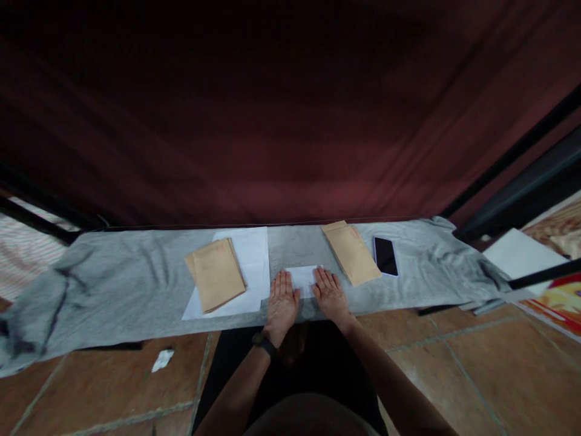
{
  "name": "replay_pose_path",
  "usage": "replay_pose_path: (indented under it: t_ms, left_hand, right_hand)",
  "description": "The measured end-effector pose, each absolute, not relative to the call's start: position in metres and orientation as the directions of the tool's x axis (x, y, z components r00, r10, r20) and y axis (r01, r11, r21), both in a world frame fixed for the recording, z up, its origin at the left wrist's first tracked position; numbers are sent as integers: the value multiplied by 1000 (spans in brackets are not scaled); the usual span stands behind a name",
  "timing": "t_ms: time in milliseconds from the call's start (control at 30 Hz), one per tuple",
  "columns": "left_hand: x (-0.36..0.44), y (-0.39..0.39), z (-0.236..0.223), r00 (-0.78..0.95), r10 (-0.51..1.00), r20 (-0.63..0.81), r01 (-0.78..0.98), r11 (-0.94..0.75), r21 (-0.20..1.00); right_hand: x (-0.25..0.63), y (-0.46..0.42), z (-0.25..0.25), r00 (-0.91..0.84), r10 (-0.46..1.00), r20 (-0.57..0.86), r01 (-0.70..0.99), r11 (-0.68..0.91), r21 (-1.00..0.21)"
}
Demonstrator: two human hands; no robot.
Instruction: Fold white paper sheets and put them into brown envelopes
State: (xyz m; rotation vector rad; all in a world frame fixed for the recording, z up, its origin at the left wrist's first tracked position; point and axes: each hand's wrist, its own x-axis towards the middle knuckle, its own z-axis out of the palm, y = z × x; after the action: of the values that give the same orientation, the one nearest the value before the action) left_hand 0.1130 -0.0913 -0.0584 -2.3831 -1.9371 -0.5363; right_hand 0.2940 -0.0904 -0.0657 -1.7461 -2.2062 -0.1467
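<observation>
forearms (394,378), hands (282,307) flat on white paper (302,277), brown envelopes (219,275) flanking, phone (385,256) right

Head feed, dim; I cannot place the light source. Grey cloth (299,245): palest broad band, soft shadows in folds. On it: white paper (301,277), washed out to me. Above it: dark red backdrop (295,151), near-black upward. Below it: floor tiles (415,375), faint sheen. Beyond its ends: wide-angle stretching, smeared detail.

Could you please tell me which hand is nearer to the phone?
Right: the right hand lies left of the phone, envelopes between them; the left hand lies farther left.
</observation>
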Motion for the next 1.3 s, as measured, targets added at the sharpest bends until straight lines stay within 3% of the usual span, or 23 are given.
replay_pose_path:
  t_ms: [700,933,1100,1300]
  left_hand:
    - [89,-156,-50,255,924,286,958,-281,56]
    - [92,-156,-38,296,919,261,939,-330,99]
    - [102,-144,-33,497,844,202,834,-529,158]
    - [99,-137,-41,569,807,157,784,-590,193]
  right_hand:
    - [317,-102,-77,-195,903,383,960,255,-113]
    - [310,-105,-69,-165,924,346,953,240,-186]
    - [292,-113,-60,-361,893,267,878,422,-225]
    - [282,-114,-54,-465,858,217,837,506,-206]
